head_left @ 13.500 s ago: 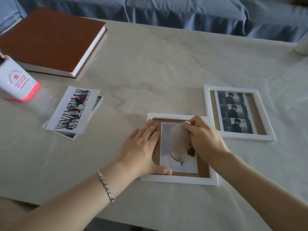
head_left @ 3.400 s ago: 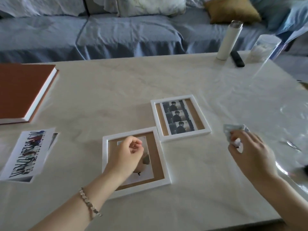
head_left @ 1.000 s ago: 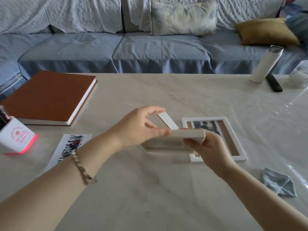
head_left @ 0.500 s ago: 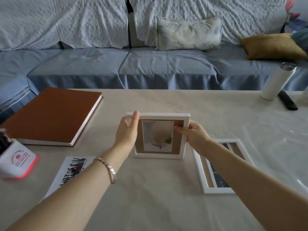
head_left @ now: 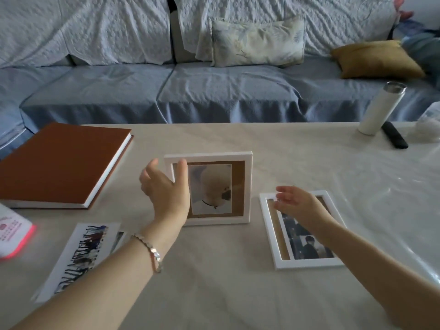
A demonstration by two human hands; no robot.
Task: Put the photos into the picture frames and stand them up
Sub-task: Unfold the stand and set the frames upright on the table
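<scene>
Now left hand (head_left: pixel 164 189) spread beside upright frame (head_left: pixel 240 189).

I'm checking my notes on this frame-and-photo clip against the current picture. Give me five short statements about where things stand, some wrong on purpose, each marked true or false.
1. The frame with the pale portrait stands upright on the table. True.
2. The frame with the photo strip also stands upright. False: it lies flat, beside the standing one.
3. The right hand grips the standing frame. False: it is open, over the flat frame.
4. The left hand is open at the standing frame's left edge. True.
5. The loose photos lie on the brown book. False: they lie on the table, nearer than the book.
</scene>
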